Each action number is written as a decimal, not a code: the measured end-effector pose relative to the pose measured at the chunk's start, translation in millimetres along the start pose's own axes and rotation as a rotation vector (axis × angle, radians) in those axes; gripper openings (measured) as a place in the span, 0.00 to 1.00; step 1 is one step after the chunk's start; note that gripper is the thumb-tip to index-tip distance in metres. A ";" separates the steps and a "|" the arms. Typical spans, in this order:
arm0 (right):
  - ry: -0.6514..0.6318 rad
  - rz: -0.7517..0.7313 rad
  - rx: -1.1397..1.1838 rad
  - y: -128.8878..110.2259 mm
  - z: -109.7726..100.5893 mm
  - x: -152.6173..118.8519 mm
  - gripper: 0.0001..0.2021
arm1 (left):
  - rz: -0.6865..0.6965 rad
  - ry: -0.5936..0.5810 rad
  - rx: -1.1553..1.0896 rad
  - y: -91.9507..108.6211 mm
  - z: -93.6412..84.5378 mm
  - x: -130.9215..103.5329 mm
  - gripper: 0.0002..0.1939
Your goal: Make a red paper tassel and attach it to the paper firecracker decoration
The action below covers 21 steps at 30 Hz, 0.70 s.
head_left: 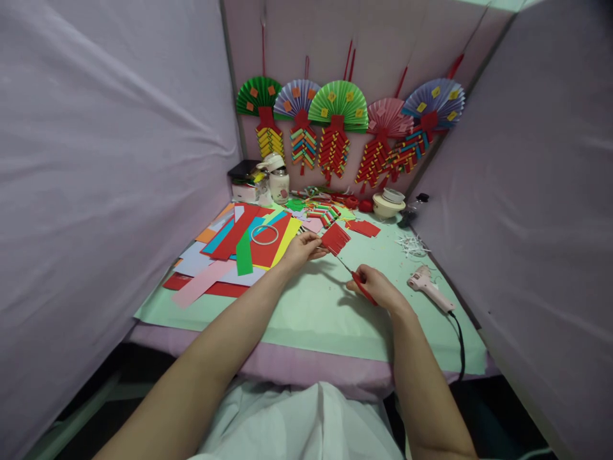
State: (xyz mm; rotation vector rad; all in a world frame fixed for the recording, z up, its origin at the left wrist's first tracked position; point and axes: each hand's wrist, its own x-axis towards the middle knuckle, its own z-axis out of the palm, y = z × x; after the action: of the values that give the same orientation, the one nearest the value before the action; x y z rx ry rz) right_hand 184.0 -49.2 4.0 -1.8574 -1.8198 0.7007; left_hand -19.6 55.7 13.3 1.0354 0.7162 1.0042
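Note:
Between the fingers of my left hand is a small piece of red paper, its right side slit into narrow strips. My right hand grips red-handled scissors, whose blades point up and left to the paper's lower edge. Whether the blades are parted I cannot tell. Just behind the held piece, another red paper cutout lies flat on the pale green table cover. Farther back sits a row of small rolled paper tubes in several colours.
Coloured paper sheets and a white ring lie at left. On the right are a pink glue gun with a black cord and white shreds. A bottle and a cream bowl stand behind, beneath hanging paper fans.

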 end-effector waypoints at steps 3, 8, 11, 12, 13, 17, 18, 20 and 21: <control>0.000 0.004 -0.010 -0.5 -0.1 0.2 0.17 | 0.015 -0.018 -0.019 -2.1 0.1 0.6 0.03; 0.002 -0.002 -0.006 0.1 0.1 0.1 0.16 | 0.027 -0.027 0.000 -2.7 -0.3 0.5 0.04; -0.003 -0.005 -0.009 0.4 0.0 0.0 0.16 | 0.033 -0.028 0.006 -2.0 -0.1 -0.2 0.05; -0.006 -0.005 -0.010 0.2 0.0 0.0 0.15 | 0.036 -0.027 0.006 -1.9 0.0 -0.3 0.05; -0.008 -0.003 -0.012 0.0 -0.1 0.1 0.15 | 0.036 -0.027 0.006 -1.8 0.1 -0.4 0.05; -0.005 0.001 -0.023 -2.1 -0.8 -0.2 0.16 | 0.017 -0.019 0.001 -2.0 0.0 0.1 0.04; -0.005 0.001 -0.024 -2.7 -1.2 -0.5 0.16 | 0.013 -0.019 -0.001 -2.2 -0.2 0.3 0.04; -0.004 -0.001 -0.019 -3.9 -1.8 -1.2 0.16 | 0.006 -0.020 0.002 -2.5 -0.7 0.8 0.05; -0.004 -0.002 -0.015 -4.4 -2.1 -1.6 0.16 | 0.004 -0.022 0.006 -2.7 -0.9 1.0 0.05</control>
State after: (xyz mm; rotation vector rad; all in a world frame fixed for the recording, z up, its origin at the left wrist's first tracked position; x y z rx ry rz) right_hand 181.9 -50.5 8.5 -1.8645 -1.8340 0.6926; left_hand -19.1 56.4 10.4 1.0520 0.6994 0.9929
